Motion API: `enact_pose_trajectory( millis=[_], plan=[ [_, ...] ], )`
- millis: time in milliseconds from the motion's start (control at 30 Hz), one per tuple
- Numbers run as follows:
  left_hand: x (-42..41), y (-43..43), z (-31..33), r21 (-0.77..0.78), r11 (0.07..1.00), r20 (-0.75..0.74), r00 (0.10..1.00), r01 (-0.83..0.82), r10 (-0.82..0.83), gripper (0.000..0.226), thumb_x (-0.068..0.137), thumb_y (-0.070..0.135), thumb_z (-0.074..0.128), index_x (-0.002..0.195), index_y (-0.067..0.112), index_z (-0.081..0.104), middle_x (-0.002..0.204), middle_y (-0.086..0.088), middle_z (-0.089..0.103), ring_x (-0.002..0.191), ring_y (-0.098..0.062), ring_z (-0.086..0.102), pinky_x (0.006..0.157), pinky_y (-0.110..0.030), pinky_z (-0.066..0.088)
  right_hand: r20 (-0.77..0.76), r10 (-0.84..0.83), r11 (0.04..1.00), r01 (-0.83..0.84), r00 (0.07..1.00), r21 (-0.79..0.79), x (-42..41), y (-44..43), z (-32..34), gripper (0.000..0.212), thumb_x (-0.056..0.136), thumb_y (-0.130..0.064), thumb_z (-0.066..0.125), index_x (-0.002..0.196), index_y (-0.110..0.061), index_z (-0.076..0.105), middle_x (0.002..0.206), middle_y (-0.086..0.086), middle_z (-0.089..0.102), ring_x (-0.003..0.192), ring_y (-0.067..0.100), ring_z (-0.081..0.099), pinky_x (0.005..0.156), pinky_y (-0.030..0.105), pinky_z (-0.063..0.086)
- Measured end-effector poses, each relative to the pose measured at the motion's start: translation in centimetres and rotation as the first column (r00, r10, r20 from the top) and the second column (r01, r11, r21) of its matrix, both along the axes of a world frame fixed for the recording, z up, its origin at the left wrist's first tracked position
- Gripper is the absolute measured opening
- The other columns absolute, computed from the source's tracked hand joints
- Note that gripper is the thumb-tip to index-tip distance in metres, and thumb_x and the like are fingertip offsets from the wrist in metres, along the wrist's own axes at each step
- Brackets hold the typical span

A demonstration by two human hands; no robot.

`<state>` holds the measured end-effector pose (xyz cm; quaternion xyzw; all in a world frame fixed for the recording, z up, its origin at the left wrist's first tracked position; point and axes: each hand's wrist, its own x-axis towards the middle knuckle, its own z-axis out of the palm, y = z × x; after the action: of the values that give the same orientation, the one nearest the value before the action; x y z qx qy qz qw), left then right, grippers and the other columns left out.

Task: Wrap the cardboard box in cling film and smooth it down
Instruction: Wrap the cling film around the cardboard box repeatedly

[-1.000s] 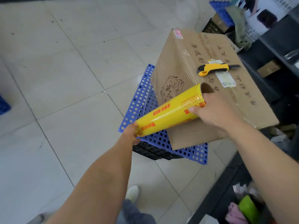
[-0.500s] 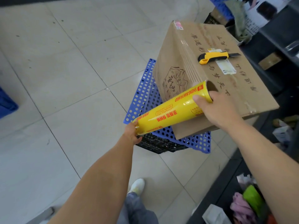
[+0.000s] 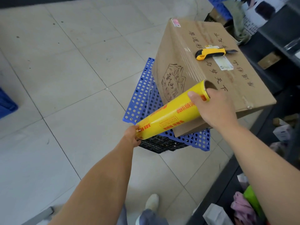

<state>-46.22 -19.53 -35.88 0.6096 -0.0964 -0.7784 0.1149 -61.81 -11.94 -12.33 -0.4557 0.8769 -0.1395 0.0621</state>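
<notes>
A big brown cardboard box (image 3: 186,51) with printed characters rests on a blue perforated board (image 3: 139,98). Clear film lies in bands over its near corner. I hold a yellow cling film roll (image 3: 170,114) slanted in front of the box's near side. My left hand (image 3: 132,135) grips the roll's lower end. My right hand (image 3: 214,108) grips the upper end, fingers in the core. A yellow and black utility knife (image 3: 211,53) lies on top of the box.
The blue board sits on a black crate (image 3: 159,145) on a pale tiled floor (image 3: 65,78). A dark shelf unit (image 3: 276,46) with clutter runs along the right. A blue bin edge (image 3: 6,104) shows at far left. My shoe (image 3: 151,202) stands below.
The roll has shifted slightly lower along the box's near side, both hands still on its ends, and the camera has moved closer. The knife has not moved on the box.
</notes>
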Motion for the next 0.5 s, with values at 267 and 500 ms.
enact_pose_trajectory(
  millis=[267,500],
  plan=[
    [-1.2,3.8,0.9,-0.024,0.999,0.015,1.000,-0.021,0.022,0.060,0.092,0.062,0.040,0.130,0.016,0.043,0.130,-0.007,0.052,0.127,-0.026,0.047,0.105,-0.040,0.034,0.155,0.090,0.996,-0.091,0.984,-0.001,-2.4,3.8,0.5,0.030,0.087,-0.029,0.060,0.085,0.000,0.066,0.082,0.019,0.066,0.079,0.033,0.060,0.060,0.032,0.041],
    [-2.8,7.0,1.1,0.003,0.996,0.076,0.993,-0.088,0.088,0.042,0.097,0.019,0.045,0.138,0.012,0.042,0.149,-0.008,0.036,0.134,-0.029,0.039,0.109,-0.042,0.034,0.137,0.165,0.985,-0.170,0.977,0.020,-2.8,6.1,0.6,0.040,0.086,-0.042,0.061,0.075,-0.004,0.067,0.070,0.011,0.067,0.071,0.030,0.062,0.068,0.041,0.050]
  ],
)
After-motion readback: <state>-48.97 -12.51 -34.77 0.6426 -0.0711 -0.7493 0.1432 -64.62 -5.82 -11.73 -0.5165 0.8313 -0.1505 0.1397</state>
